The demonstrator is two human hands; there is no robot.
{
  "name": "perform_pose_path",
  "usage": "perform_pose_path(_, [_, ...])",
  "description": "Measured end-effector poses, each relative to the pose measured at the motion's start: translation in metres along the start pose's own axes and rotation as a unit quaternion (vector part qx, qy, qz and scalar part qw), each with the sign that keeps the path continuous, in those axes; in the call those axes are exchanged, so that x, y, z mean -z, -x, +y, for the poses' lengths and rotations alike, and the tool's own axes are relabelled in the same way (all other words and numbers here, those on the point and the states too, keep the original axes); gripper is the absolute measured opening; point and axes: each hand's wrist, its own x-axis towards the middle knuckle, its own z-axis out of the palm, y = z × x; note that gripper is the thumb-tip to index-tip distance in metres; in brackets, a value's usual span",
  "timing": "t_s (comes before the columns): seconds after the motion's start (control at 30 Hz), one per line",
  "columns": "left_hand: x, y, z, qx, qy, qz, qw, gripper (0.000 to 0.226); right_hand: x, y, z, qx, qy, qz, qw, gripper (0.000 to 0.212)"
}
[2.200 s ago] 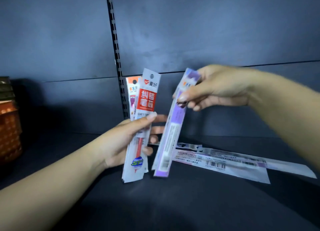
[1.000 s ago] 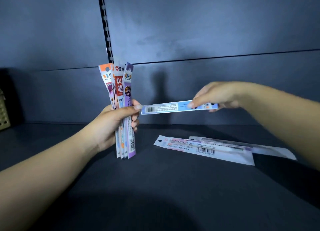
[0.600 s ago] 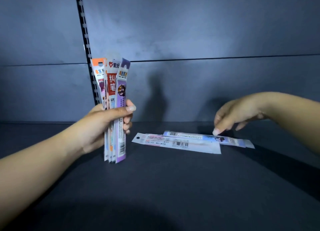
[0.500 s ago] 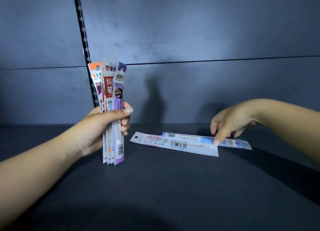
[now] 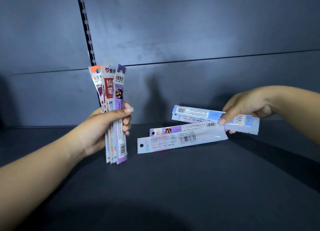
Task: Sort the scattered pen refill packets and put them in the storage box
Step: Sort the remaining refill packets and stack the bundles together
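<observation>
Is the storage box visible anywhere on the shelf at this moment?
No, only the dark shelf, the two hands and the refill packets show; no box is in view.

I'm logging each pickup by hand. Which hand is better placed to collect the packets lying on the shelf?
Right. The right hand already pinches the blue packet beside the loose packets; the left hand is full, clamped on an upright bundle.

Both forearms ran off the frame edges, lower left and right. The left hand [image 5: 102, 127] covered the middle of its upright bundle [image 5: 115, 113]; rear packets showed only slivers. Small print stayed unreadable.
</observation>
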Motion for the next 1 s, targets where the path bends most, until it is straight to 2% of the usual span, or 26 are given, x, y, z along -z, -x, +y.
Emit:
perform_pose_path(0.1, [0.002, 0.000, 0.000, -0.001, -0.003, 0.002, 1.000, 0.046, 0.001, 0.003, -0.001, 0.017, -0.017, 0.032, 0.999, 0.019])
perform_pose_path(0.2, [0.002, 0.000, 0.000, 0.003, -0.011, 0.002, 1.000, 0.038, 0.002, 0.008, -0.007, 0.036, -0.038, 0.056, 0.997, 0.029])
perform_pose_path(0.33, [0.000, -0.001, 0.000, 0.012, -0.003, 0.044, 0.999, 0.010, 0.001, 0.016, -0.017, 0.074, -0.118, 0.081, 0.987, 0.013])
perform_pose_path(0.43, [-0.002, -0.003, 0.001, 0.016, -0.005, 0.089, 0.996, 0.016, -0.009, 0.017, -0.027, 0.106, -0.222, 0.096, 0.965, 0.006])
perform_pose_path(0.53, [-0.004, -0.004, 0.003, 0.024, 0.005, 0.136, 0.990, 0.010, -0.027, 0.011, -0.038, 0.125, -0.281, 0.119, 0.944, 0.008])
perform_pose_path(0.7, [-0.004, -0.006, 0.007, 0.013, 0.021, 0.157, 0.987, 0.009, -0.046, 0.006, -0.046, 0.149, -0.418, 0.204, 0.873, 0.004])
perform_pose_path(0.8, [-0.005, -0.009, 0.001, 0.004, 0.042, 0.190, 0.981, 0.011, -0.058, 0.009, -0.050, 0.175, -0.470, 0.204, 0.841, 0.007])
perform_pose_path(0.87, [-0.006, -0.010, -0.003, 0.013, 0.073, 0.209, 0.975, 0.010, -0.072, 0.012, -0.053, 0.184, -0.475, 0.194, 0.838, 0.005])
perform_pose_path(1.0, [-0.007, -0.010, -0.003, 0.026, 0.104, 0.213, 0.971, 0.009, -0.105, 0.011, -0.052, 0.171, -0.446, 0.172, 0.861, 0.004])
